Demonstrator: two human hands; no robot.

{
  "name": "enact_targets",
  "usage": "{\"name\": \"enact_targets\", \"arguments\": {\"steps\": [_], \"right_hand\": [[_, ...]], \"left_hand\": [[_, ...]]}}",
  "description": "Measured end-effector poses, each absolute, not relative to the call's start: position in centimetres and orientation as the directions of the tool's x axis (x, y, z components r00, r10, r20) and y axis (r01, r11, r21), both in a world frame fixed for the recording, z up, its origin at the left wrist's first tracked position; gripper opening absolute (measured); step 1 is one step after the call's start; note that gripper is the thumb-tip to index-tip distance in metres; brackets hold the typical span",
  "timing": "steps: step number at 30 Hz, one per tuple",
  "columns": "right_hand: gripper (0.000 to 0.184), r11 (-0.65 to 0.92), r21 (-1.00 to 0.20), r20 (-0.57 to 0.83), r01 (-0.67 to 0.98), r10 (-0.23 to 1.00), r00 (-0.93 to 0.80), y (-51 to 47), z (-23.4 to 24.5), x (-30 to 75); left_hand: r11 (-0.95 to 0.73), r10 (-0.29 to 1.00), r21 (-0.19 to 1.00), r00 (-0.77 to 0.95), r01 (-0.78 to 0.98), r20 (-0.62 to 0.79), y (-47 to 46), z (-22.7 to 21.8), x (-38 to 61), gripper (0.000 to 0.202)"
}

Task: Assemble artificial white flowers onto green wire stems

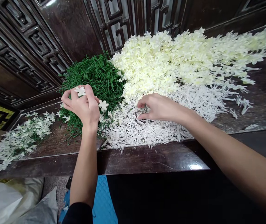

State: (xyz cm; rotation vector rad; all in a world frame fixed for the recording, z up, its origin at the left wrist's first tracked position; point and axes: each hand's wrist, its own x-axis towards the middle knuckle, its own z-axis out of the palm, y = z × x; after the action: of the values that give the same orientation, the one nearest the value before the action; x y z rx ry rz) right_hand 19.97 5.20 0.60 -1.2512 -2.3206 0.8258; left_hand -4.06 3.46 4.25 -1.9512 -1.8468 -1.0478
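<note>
My left hand [84,104] is closed above the pile of green plastic stems [93,74]. White artificial flowers show at its fingers: one blossom [80,91] on top and another blossom [103,105] beside the fingertips. How the stems run inside that hand is hidden. Over the heap of thin white plastic pieces [144,132], my right hand [158,107] has its fingers curved, with a gap between thumb and forefinger; I see nothing held there. Just behind it lies a big mound of loose cream-white blossoms [151,65].
Several white flowers on green stems [25,140] lie at the left end of the dark wooden bench [151,160]. A carved lattice backrest [81,28] rises behind the piles. White bags [9,199] and a blue mat [105,199] are below.
</note>
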Motion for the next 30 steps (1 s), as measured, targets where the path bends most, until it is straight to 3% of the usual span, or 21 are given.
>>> {"name": "enact_targets", "arguments": {"steps": [4, 10, 15, 19, 26, 30], "right_hand": [[0.007, 0.414, -0.730, 0.088, 0.544, 0.847, -0.525, 5.3, 0.5, 20.1], [0.018, 0.437, -0.737, 0.338, 0.515, 0.899, -0.278, 5.5, 1.3, 20.1], [0.024, 0.490, -0.722, 0.507, 0.489, 0.855, -0.109, 5.6, 1.7, 20.1], [0.023, 0.519, -0.730, 0.523, 0.445, 0.843, -0.124, 5.4, 1.9, 20.1], [0.024, 0.509, -0.746, 0.486, 0.429, 0.857, -0.170, 5.3, 1.7, 19.9], [0.022, 0.495, -0.777, 0.457, 0.389, 0.868, -0.193, 5.0, 1.8, 19.6]], "left_hand": [[-0.178, 0.744, 0.310, -0.079, 0.934, 0.663, 3.5, 4.6, -4.7, 0.030], [-0.026, 0.568, 0.380, -0.299, 0.925, 0.767, 3.6, 3.8, -4.5, 0.023], [-0.124, 0.599, 0.384, -0.239, 0.915, 0.764, 3.8, 3.0, -3.6, 0.031], [-0.146, 0.588, 0.327, -0.184, 0.934, 0.788, 3.9, 2.9, -3.7, 0.045], [-0.171, 0.593, 0.303, -0.148, 0.938, 0.791, 3.9, 3.1, -4.0, 0.024], [-0.265, 0.512, 0.235, -0.070, 0.935, 0.856, 3.7, 3.3, -3.2, 0.020]]}}
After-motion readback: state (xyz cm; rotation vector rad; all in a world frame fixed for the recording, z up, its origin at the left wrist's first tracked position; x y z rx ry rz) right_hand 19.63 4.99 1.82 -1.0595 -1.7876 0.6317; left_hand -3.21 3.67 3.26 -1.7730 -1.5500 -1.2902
